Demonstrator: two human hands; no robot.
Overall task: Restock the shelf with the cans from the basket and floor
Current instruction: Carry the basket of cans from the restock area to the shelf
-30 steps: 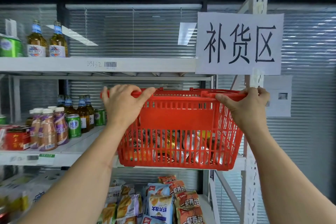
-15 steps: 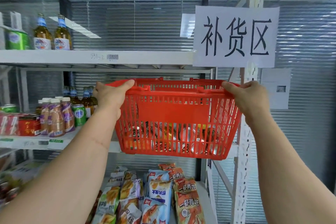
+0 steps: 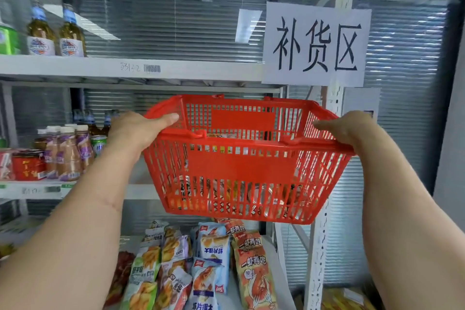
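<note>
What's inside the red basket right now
Through the slats of the red basket, held by the left hand and right hand, shiny cans lie at the bottom. Their number and labels are hidden by the walls.

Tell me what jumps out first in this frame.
A red basket fills the centre, held up off the shelf by the left hand and right hand gripping its two ends, with cans visible through its slats. Above right, a white paper sign with large black characters hangs on the shelf upright.

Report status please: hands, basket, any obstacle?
Left hand and right hand grip red basket by its rim. Cans inside. Held off shelf. No obstacle visible.
</note>
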